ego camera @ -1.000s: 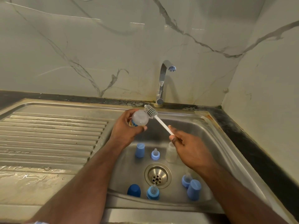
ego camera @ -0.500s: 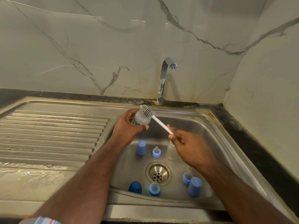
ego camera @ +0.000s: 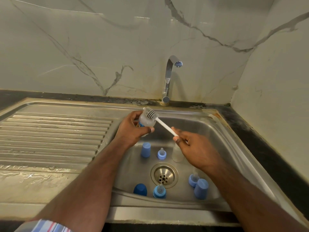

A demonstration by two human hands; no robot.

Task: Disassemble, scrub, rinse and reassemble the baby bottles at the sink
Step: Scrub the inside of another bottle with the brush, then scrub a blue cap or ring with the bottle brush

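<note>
My left hand [ego camera: 132,129] is curled round a clear baby bottle [ego camera: 145,122], holding it up over the far left corner of the sink [ego camera: 209,131], with its rounded end turned toward me and my thumb lying across the near side. My right hand [ego camera: 197,151] pinches the near end of the white handle of a bottle brush [ego camera: 160,122] between thumb and fingers; the handle slants up and to the left, and the grey ribbed brush head rests against the top of the bottle I am holding. Down in the basin, the other pieces stand around the drain [ego camera: 164,174]. On the far side, from left to right, are a light blue cap [ego camera: 145,149], a blue collar with its teat [ego camera: 161,154], and a second clear bottle [ego camera: 177,154], partly hidden behind my right hand. On the near side a dark blue cap [ego camera: 140,189] sits at the left, just beside another collar with a teat [ego camera: 159,191]; to the right of the drain stand a third collar and teat [ego camera: 193,180] and, touching it or nearly so, another light blue cap [ego camera: 201,188]. The chrome tap [ego camera: 168,77] rises behind the sink at the far edge, with no water visibly running from it. The ribbed draining board [ego camera: 50,136] stretches off to my left, wet along its near part. A striped sleeve [ego camera: 45,226] shows at the bottom left edge.
</note>
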